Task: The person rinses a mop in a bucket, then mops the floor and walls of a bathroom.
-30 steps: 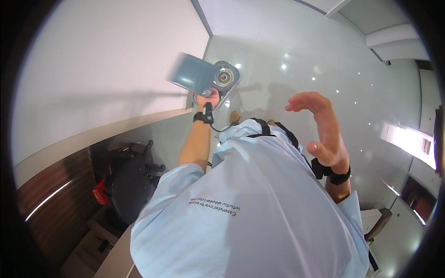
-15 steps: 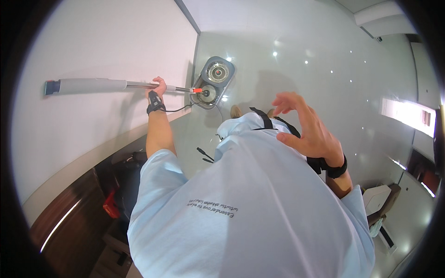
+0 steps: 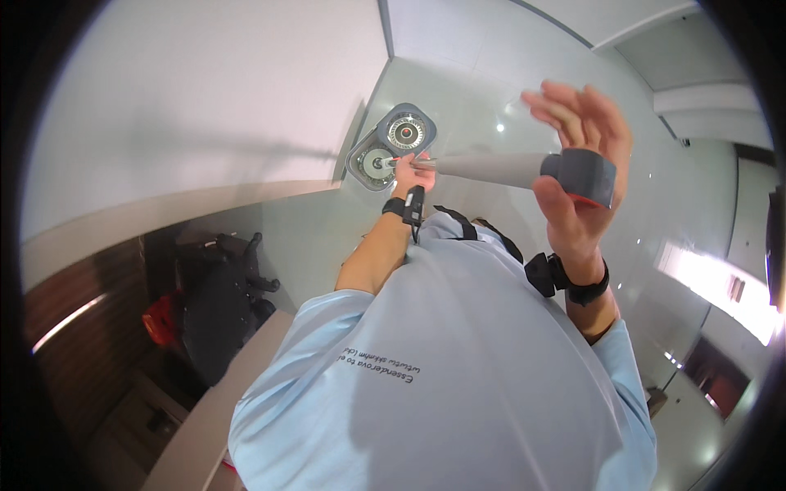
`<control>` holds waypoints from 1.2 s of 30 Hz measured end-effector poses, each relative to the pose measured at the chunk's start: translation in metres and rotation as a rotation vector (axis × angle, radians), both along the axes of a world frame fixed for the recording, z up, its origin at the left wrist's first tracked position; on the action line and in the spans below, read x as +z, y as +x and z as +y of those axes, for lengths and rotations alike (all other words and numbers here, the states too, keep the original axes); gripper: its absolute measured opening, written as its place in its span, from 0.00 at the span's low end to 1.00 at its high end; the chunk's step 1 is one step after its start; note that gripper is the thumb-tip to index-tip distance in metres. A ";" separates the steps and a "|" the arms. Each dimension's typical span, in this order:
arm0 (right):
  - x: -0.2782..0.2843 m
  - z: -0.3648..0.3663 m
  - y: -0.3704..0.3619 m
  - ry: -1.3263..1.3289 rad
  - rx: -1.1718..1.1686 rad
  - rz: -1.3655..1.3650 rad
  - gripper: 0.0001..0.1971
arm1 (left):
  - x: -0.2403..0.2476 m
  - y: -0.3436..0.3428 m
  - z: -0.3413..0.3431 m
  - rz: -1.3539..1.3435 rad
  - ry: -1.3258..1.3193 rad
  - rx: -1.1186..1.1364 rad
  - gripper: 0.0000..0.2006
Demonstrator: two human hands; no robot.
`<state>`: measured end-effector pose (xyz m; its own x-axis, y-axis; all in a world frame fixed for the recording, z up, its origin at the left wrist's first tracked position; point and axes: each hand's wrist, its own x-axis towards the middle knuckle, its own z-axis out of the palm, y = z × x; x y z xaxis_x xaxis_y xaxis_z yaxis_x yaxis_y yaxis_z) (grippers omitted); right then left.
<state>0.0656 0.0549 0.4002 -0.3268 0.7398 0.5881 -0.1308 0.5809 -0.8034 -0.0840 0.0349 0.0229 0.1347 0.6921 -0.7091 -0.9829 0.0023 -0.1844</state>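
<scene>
A mop with a thick pale grey grip (image 3: 499,168) and a dark grey end cap (image 3: 602,177) extends rightward from a grey bucket. My left hand (image 3: 415,173) is closed round the metal part of its pole, just beside the bucket. At the cap, my right hand (image 3: 612,135) is open, fingers spread behind it and thumb in front; whether it touches the cap is unclear. The bucket (image 3: 430,131) has two round wells, one with a slotted spin basket (image 3: 407,132) with a red centre. The mop's lower end (image 3: 378,164) is in the other well.
A white panel (image 3: 246,82) stands left of the bucket on a glossy pale floor (image 3: 471,98). Dark chair parts (image 3: 225,303) and a red object (image 3: 164,319) are at the lower left. My feet are mostly hidden by my pale blue shirt (image 3: 475,352).
The mop's top end has swung from far left over to the right, and my left hand went with it. My right hand has risen to the end cap.
</scene>
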 end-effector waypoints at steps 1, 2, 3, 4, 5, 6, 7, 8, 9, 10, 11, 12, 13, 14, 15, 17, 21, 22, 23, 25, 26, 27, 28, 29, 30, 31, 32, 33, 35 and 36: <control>0.001 0.000 0.005 0.010 0.032 -0.023 0.33 | -0.011 0.002 -0.006 0.057 0.104 -0.005 0.06; 0.003 -0.003 0.008 0.068 0.063 -0.018 0.31 | -0.004 0.003 -0.006 0.057 0.104 0.032 0.06; 0.006 -0.006 0.009 0.126 0.096 -0.010 0.29 | 0.003 0.004 -0.004 0.122 -0.004 0.002 0.03; 0.012 -0.010 0.001 0.124 0.152 0.151 0.23 | 0.011 0.007 -0.002 0.179 -0.110 -0.038 0.03; 0.022 -0.014 -0.013 0.119 0.150 0.235 0.12 | 0.013 0.007 -0.003 0.173 -0.108 -0.012 0.03; 0.033 -0.011 -0.018 0.195 0.184 0.084 0.08 | 0.015 0.006 -0.005 0.049 -0.081 0.088 0.03; 0.042 -0.005 -0.021 0.281 0.215 -0.069 0.05 | 0.018 0.008 -0.002 -0.076 -0.045 0.186 0.03; 0.042 -0.002 -0.027 0.285 0.243 -0.071 0.05 | 0.031 0.009 -0.001 -0.131 -0.128 0.238 0.04; 0.042 -0.002 -0.035 0.216 0.218 -0.104 0.06 | 0.044 0.008 -0.002 -0.139 -0.125 0.265 0.04; 0.043 -0.002 -0.041 0.149 0.188 -0.140 0.07 | 0.063 0.007 -0.002 -0.145 -0.118 0.288 0.04; 0.043 -0.002 -0.047 0.149 0.222 -0.142 0.07 | 0.074 0.002 -0.004 -0.148 -0.116 0.320 0.05; 0.043 -0.002 -0.053 0.123 0.236 -0.115 0.09 | 0.081 -0.003 -0.003 -0.161 -0.153 0.313 0.04; 0.042 -0.007 -0.061 0.090 0.258 -0.085 0.12 | 0.065 -0.010 -0.012 -0.167 -0.159 0.353 0.04; 0.042 -0.011 -0.072 0.084 0.296 -0.084 0.12 | 0.037 -0.022 -0.020 -0.282 -0.051 0.322 0.05; 0.041 -0.015 -0.080 0.082 0.391 -0.084 0.13 | 0.018 -0.028 -0.027 -0.398 0.059 0.284 0.07; 0.039 -0.011 -0.085 0.085 0.457 -0.107 0.14 | 0.053 -0.026 -0.023 -0.226 0.082 0.242 0.09; 0.035 -0.007 -0.108 0.048 0.604 -0.050 0.16 | 0.054 -0.035 -0.022 0.053 0.032 0.274 0.13; 0.036 -0.003 -0.112 0.014 0.641 -0.059 0.15 | 0.057 -0.037 -0.020 0.047 0.029 0.281 0.13; 0.037 0.000 -0.115 -0.018 0.674 -0.069 0.15 | 0.066 -0.039 -0.017 0.087 0.013 0.288 0.13; 0.038 0.003 -0.119 -0.075 0.701 -0.062 0.15 | 0.064 -0.042 -0.013 0.124 -0.007 0.302 0.13; 0.038 0.003 -0.121 -0.132 0.724 -0.049 0.14 | 0.055 -0.043 -0.013 0.079 0.030 0.328 0.13; 0.037 0.003 -0.122 -0.136 0.729 -0.051 0.14 | 0.048 -0.044 -0.013 0.035 0.067 0.351 0.13; 0.034 0.005 -0.122 -0.174 0.745 -0.039 0.13 | 0.050 -0.045 -0.012 0.031 0.064 0.352 0.13; 0.033 0.007 -0.122 -0.209 0.759 -0.028 0.12 | 0.061 -0.046 -0.010 0.099 0.015 0.337 0.13; 0.032 0.009 -0.123 -0.212 0.757 -0.031 0.12 | 0.067 -0.046 -0.008 0.168 -0.033 0.321 0.13; 0.032 0.012 -0.124 -0.253 0.744 0.000 0.08 | 0.065 -0.046 -0.005 0.163 -0.033 0.313 0.13; 0.033 0.015 -0.126 -0.293 0.730 0.032 0.05 | 0.062 -0.048 0.000 0.128 -0.010 0.269 0.12; 0.036 0.023 -0.128 -0.294 0.721 0.028 0.05 | 0.060 -0.050 0.006 0.093 0.013 0.224 0.11; 0.037 0.045 -0.134 -0.391 0.699 -0.015 0.07 | 0.050 -0.058 0.021 -0.076 -0.029 0.256 0.11; 0.036 0.054 -0.134 -0.394 0.691 -0.015 0.07 | 0.047 -0.060 0.028 -0.245 -0.065 0.288 0.10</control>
